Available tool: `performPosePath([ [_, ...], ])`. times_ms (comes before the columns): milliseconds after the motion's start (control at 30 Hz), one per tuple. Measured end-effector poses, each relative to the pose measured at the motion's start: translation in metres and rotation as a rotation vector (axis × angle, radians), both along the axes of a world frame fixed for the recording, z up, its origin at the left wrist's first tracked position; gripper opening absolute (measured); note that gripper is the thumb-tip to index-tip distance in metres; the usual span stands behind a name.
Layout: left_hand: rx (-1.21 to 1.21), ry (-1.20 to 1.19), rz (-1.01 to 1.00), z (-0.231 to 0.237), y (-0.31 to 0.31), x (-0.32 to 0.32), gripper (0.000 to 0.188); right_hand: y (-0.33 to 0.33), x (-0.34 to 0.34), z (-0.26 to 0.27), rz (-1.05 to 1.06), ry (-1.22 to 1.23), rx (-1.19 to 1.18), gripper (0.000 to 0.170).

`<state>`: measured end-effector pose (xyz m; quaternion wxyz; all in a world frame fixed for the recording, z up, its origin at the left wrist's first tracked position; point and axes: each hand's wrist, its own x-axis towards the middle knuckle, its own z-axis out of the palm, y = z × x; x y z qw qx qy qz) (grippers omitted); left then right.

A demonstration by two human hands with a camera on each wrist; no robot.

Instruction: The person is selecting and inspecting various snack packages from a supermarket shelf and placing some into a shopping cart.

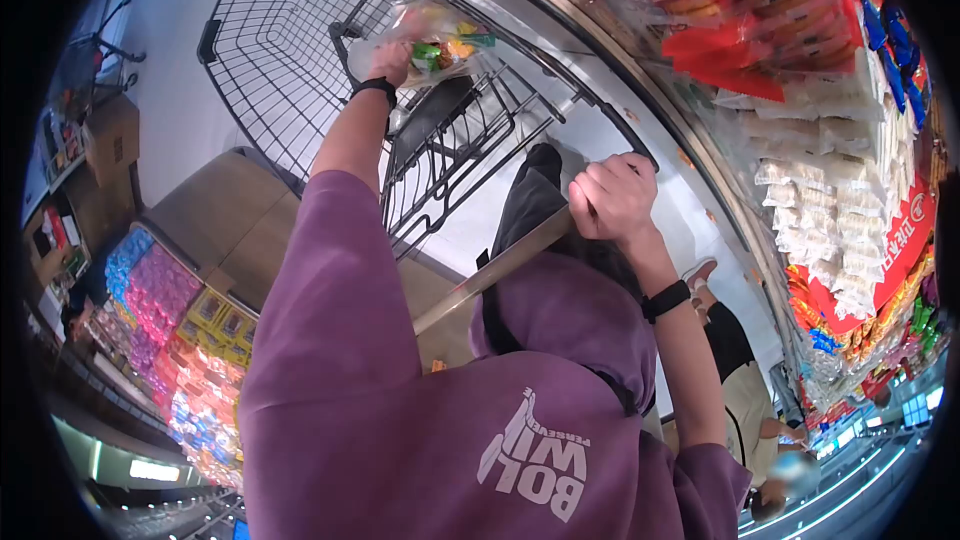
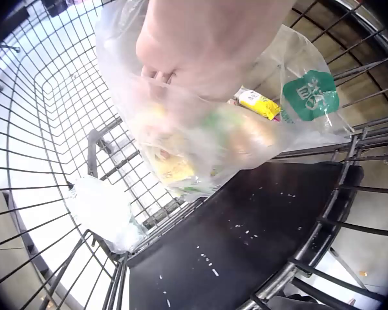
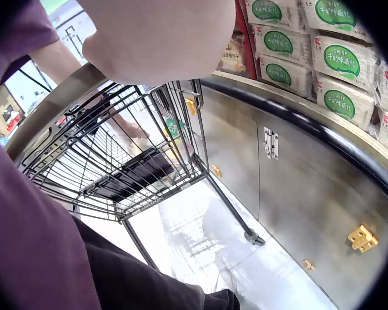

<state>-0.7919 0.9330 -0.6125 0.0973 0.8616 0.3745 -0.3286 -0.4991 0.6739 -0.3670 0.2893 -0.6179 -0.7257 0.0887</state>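
A clear plastic bag [image 1: 440,45] [image 2: 207,142] with colourful wrapped packets inside hangs in the black wire shopping cart [image 1: 270,35]. My left hand [image 1: 388,62] [image 2: 213,45] grips it near its opening, with the fingers curled and partly hidden by the plastic. A yellow packet [image 2: 258,103] shows inside, and a green label [image 2: 310,95] is on the bag. Around one end of the cart's handle bar [image 1: 495,275] [image 3: 52,110], my right hand [image 1: 615,198] [image 3: 161,39] is curled.
A black panel [image 2: 226,239] and a white bag [image 2: 103,210] are in the cart. Shelves of packaged snacks [image 1: 820,190] line the right side, above a cabinet [image 3: 297,194]. Bagged sweets [image 1: 185,320] stand at the left. Another person [image 1: 745,390] is at the lower right.
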Motion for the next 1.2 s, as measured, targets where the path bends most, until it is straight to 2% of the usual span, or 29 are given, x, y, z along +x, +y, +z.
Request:
performPosePath([
  [133,-0.037,0.092,-0.048,-0.003,0.004,-0.003,0.022,0.001,0.001,-0.001,-0.008,0.012,0.009,0.012],
  [433,0.036,0.01,-0.163,0.002,0.0,-0.012,0.021,0.0,0.0,0.001,-0.001,0.015,-0.005,0.009],
  [533,-0.028,0.157,-0.14,0.011,-0.004,-0.004,0.022,0.0,0.0,0.001,-0.004,0.017,-0.007,0.01],
  [633,0.043,0.138,-0.252,0.02,-0.012,-0.003,0.021,-0.001,0.001,-0.001,-0.002,0.006,0.006,0.013],
  [667,0.168,0.091,-0.307,0.023,-0.016,-0.004,0.021,-0.001,0.001,-0.002,0.002,0.002,-0.002,0.014],
  [767,0.059,-0.003,-0.249,0.043,-0.011,0.001,0.03,-0.002,-0.001,-0.006,0.004,0.005,0.041,0.015],
  [800,-0.076,-0.006,-0.106,0.055,-0.005,0.008,0.041,-0.002,0.0,-0.008,0.008,0.01,0.07,0.015],
  [833,-0.178,-0.089,-0.007,0.07,-0.002,0.011,0.043,-0.002,0.001,-0.007,0.011,0.013,0.102,0.015],
  [900,-0.178,-0.29,0.021,0.104,-0.005,0.017,0.047,-0.003,0.002,0.0,0.036,0.009,0.057,0.013],
  [933,-0.224,-0.503,0.077,0.13,-0.012,0.019,0.05,-0.004,0.003,0.0,0.046,0.004,0.054,0.013],
  [967,-0.204,-0.541,0.104,0.124,-0.013,0.011,0.053,-0.003,0.003,0.0,0.055,-0.002,0.053,0.013],
  [1033,-0.093,-0.739,0.189,0.17,-0.035,0.016,0.053,-0.004,0.003,0.003,0.027,0.026,0.104,0.015],
  [1067,-0.116,-0.717,0.33,0.215,-0.05,0.032,0.049,-0.004,0.004,0.005,0.038,0.028,0.097,0.015],
  [1100,-0.117,-0.673,0.454,0.232,-0.06,0.032,0.044,-0.005,0.004,0.006,0.047,0.033,0.088,0.015],
  [1133,-0.087,-0.734,0.574,0.252,-0.076,0.033,0.04,-0.006,0.002,0.003,0.039,0.056,0.11,0.018],
  [1200,-0.26,-0.931,0.779,0.261,-0.104,0.025,0.035,-0.008,0.001,0.006,0.044,0.111,0.046,0.019],
])
